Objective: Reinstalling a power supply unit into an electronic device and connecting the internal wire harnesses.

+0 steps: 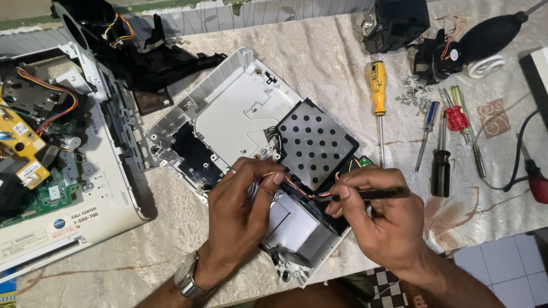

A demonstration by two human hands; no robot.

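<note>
A white plastic device casing lies open at the table's middle, with a black perforated cover and a silver metal box inside it. My left hand rests on the casing's near side and pinches a thin bundle of red, orange and black wires. My right hand grips a slim black tool whose tip points left at those wires. A metal watch sits on my left wrist.
An opened white machine with circuit boards and coloured wires fills the left. Black plastic parts lie behind it. To the right lie a yellow screwdriver, several smaller screwdrivers, loose screws, a black air blower and a red-handled tool.
</note>
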